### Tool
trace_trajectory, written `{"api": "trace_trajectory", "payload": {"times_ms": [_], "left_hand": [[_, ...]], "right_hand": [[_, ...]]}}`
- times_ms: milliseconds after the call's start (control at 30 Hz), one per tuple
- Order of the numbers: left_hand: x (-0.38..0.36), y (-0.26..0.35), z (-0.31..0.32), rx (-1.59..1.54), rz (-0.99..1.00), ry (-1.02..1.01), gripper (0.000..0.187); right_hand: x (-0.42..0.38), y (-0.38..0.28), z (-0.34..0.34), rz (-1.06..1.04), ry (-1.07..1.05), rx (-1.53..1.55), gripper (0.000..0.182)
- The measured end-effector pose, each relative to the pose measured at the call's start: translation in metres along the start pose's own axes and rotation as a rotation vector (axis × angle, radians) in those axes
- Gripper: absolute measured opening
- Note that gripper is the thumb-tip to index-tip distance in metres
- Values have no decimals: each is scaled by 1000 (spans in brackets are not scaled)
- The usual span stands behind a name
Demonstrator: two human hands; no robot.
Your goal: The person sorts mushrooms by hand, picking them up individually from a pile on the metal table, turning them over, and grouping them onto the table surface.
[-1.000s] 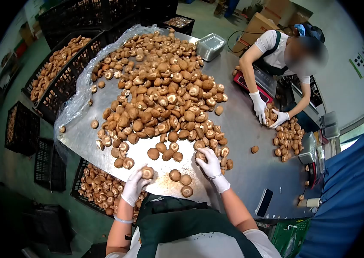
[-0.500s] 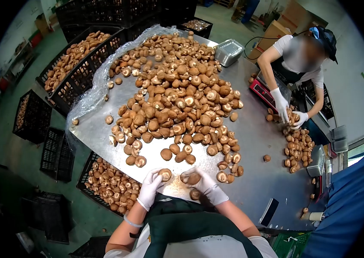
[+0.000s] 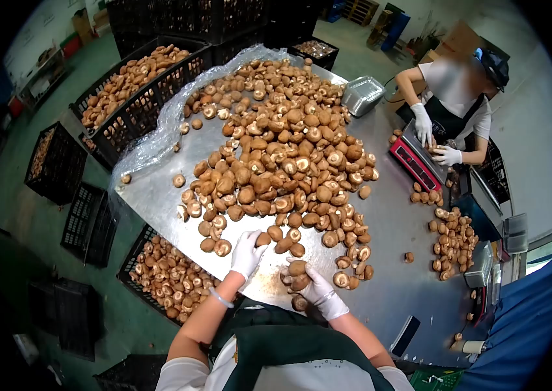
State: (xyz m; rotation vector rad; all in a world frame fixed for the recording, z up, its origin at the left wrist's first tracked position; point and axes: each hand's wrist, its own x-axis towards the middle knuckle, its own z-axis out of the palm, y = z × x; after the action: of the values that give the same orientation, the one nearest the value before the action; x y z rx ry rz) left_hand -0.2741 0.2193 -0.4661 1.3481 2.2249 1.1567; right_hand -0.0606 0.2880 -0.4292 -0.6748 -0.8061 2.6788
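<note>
Brown mushrooms [image 3: 276, 156] lie in a large heap on the metal table [image 3: 390, 260]. My left hand [image 3: 247, 255], in a white glove, has its fingers closed on a single mushroom [image 3: 263, 239] at the heap's near edge. Gloved as well, my right hand [image 3: 315, 287] holds a couple of mushrooms [image 3: 298, 268] over the table's near edge. A loose mushroom [image 3: 299, 303] rests just below that hand, close to my apron.
A co-worker [image 3: 452, 98] in white gloves handles mushrooms at a red scale [image 3: 412, 166]. Black crates [image 3: 139, 98] of mushrooms stand left, another crate [image 3: 134, 267] below the table edge. Clear trays [image 3: 362, 96] sit at the back; a dark flat object [image 3: 406, 335] lies near right.
My left hand has moved forward to the small group of mushrooms and grips one there. My right hand now holds mushrooms slightly further right. The co-worker's hands have moved back to the scale.
</note>
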Motion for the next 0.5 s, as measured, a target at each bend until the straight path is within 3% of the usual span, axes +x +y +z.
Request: {"api": "trace_trajectory", "payload": {"times_ms": [33,67,100,167,300,367,433,500], "left_hand": [[0,-3,3,-203,-141,-57,43],[0,-2,3,-628,-341,-159,36],[-3,-2,2,-627,-337,-168,36],[-11,3,-7,-1332,-684,-326,43],[-18,25,-22,-1457,-660,-356,50],[-20,40,-24,-1375,-740,-270,47],[-27,40,-22,-1011,-574,-233,43],[-31,42,-22,-907,-464,-183,37]], "right_hand": [[-5,-4,-1,-10,9,72,49],[-4,-6,-3,-16,-2,61,53],[-3,-6,-6,-24,3,65,53],[2,-6,-5,-4,-18,250,56],[19,-12,26,-50,-53,232,59],[30,-3,23,-44,-14,152,64],[40,9,12,-41,42,216,62],[39,3,18,-61,-77,205,59]]}}
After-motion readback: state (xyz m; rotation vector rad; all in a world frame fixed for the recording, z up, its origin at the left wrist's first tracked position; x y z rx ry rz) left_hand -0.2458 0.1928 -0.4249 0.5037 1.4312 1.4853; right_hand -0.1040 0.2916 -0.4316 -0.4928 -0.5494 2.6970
